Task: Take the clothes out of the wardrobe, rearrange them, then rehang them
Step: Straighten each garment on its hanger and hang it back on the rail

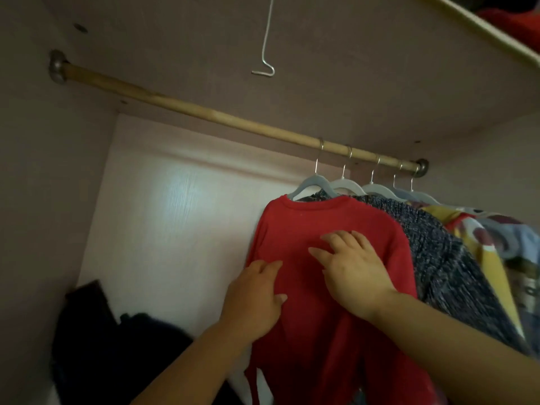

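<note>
Red top (pixel 292 229) hangs leftmost on the rod's (pixel 175 102) right end. Left hand (pixel 257 296) and right hand (pixel 350 267) rest flat on it, fingers open. It seems soft, light; better lift by hanger (pixel 314 179).

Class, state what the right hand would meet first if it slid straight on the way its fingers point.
Lying flat on the red top, the right hand would likely reach its neckline, then the pale hanger; depth is unclear.
</note>
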`<action>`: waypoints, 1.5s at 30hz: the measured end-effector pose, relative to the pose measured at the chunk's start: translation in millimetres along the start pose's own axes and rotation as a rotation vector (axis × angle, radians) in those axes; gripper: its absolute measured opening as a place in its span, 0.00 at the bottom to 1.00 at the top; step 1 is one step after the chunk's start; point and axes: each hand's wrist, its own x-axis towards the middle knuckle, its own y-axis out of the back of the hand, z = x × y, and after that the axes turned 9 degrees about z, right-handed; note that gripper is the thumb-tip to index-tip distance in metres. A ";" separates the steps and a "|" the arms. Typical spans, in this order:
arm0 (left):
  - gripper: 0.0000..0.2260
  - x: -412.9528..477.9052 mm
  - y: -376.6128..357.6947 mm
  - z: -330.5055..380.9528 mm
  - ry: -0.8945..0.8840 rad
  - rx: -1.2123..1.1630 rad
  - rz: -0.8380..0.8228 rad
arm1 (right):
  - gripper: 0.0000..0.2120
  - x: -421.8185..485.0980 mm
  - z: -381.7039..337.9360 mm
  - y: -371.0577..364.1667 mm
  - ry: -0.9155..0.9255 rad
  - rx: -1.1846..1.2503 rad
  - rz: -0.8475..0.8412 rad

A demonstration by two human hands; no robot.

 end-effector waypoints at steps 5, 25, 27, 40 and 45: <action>0.29 -58.8 19.2 30.8 0.092 0.083 -0.162 | 0.29 -97.3 -24.3 31.2 -0.013 0.198 -0.265; 0.18 -436.1 117.9 257.8 -0.027 0.134 -0.936 | 0.28 -498.7 -55.6 330.7 -0.381 0.438 -1.001; 0.17 -460.6 120.2 279.5 -0.113 0.133 -0.976 | 0.29 -526.7 -59.2 366.0 -0.461 0.409 -1.023; 0.24 -671.7 233.4 441.0 -0.691 -0.165 -1.134 | 0.28 -713.5 -166.2 681.3 -1.173 0.065 -1.170; 0.23 -765.8 317.3 528.7 -1.022 -0.324 -1.210 | 0.28 -763.7 -224.2 837.4 -1.516 -0.148 -1.165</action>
